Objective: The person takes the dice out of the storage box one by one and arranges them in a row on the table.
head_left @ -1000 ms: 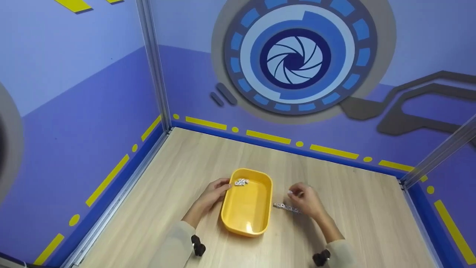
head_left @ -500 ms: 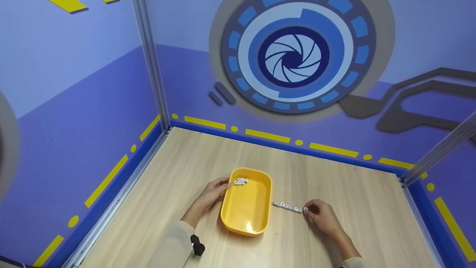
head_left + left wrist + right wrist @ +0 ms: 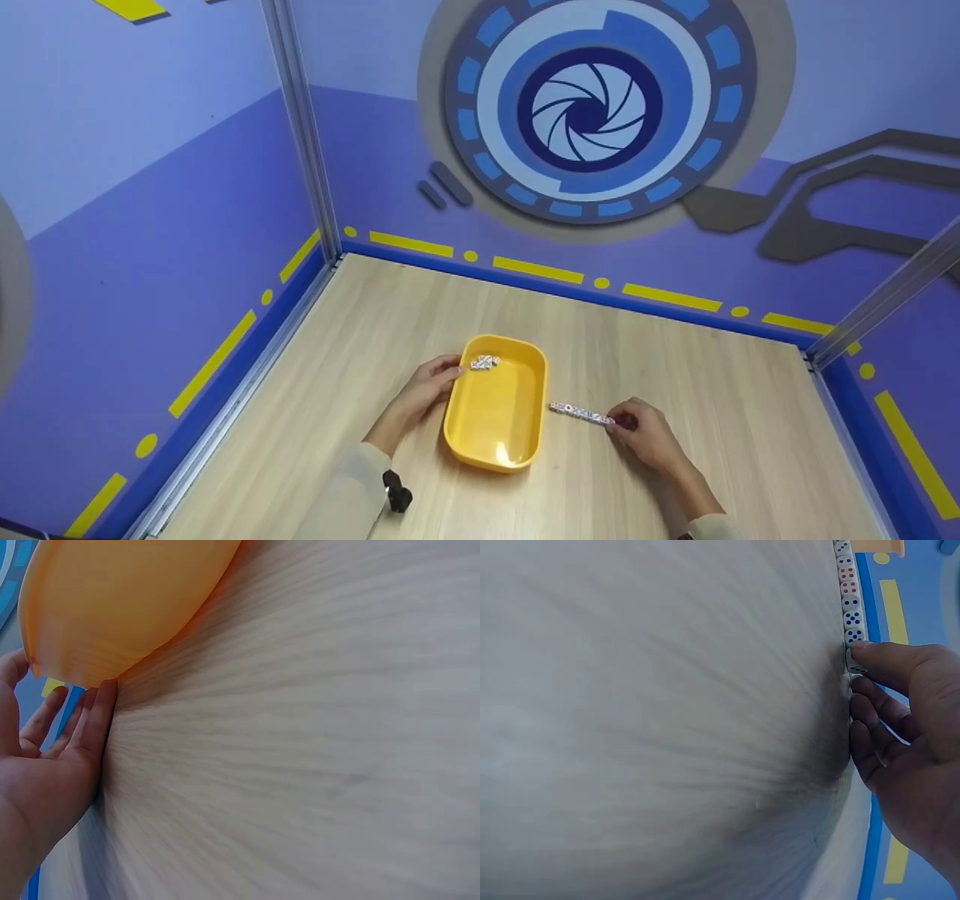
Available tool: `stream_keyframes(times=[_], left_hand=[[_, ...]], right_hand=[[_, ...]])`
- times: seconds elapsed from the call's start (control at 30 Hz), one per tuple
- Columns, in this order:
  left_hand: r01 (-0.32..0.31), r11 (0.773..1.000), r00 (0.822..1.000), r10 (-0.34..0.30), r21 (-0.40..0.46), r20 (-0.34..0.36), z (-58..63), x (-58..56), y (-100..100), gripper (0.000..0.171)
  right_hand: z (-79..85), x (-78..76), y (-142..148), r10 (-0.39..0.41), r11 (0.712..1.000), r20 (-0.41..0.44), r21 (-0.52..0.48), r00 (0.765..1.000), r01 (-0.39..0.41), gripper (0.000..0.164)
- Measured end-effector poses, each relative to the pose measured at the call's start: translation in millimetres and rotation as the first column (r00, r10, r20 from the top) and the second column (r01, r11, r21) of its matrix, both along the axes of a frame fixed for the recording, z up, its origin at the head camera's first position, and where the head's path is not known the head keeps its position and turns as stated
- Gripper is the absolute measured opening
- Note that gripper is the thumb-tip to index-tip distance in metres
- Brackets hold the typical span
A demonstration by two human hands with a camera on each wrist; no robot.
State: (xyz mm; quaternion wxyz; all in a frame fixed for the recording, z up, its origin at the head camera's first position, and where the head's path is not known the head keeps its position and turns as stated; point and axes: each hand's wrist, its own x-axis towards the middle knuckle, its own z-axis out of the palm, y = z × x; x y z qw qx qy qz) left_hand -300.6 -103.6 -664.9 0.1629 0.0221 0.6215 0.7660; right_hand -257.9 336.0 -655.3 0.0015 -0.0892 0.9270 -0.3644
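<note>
A yellow plastic tray (image 3: 495, 442) stands on the table, with a small cluster of white dice (image 3: 484, 363) inside near its far left corner. My left hand (image 3: 429, 386) holds the tray's left side, thumb at the rim; the left wrist view shows fingertips (image 3: 107, 690) low against the outer wall. Right of the tray, dice with dark and red pips form a straight row (image 3: 577, 412). At the row's right end my right hand (image 3: 646, 433) pinches a die (image 3: 856, 661) between thumb and index finger, in line with the others. The fingers partly cover that die.
The pale wooden table (image 3: 375, 315) is bounded by a blue printed back wall (image 3: 375, 165) and a left side wall (image 3: 165, 225). A metal post (image 3: 304, 142) marks the back left corner. A black device (image 3: 397, 493) sits at the left sleeve.
My right hand moved right and toward me with a die, then slightly left until the die met the row's end. The left hand stays on the tray.
</note>
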Motion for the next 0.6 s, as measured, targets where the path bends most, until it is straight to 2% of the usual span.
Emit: stream_keyframes(times=[0.37, 0.47, 0.6], left_hand=[[0.004, 1.0, 1.0, -0.003, 0.016, -0.013, -1.9, -0.3, 1, 0.051], [0.006, 1.0, 1.0, -0.006, 0.007, -0.007, -1.8, -0.3, 1, 0.051], [0.01, 1.0, 1.0, -0.01, 0.008, -0.007, -0.2, -0.4, -1, 0.052]], right_hand=[[0.4, -2.1, -1, 0.016, 0.999, -0.01, 0.036, 1.0, -0.016, 0.016], [4.6, -3.3, -1, 0.022, 0.999, -0.012, 0.038, 1.0, -0.021, 0.02], [16.3, -6.5, -9, 0.022, 1.0, -0.063, 0.021, 0.998, -0.02, 0.026]])
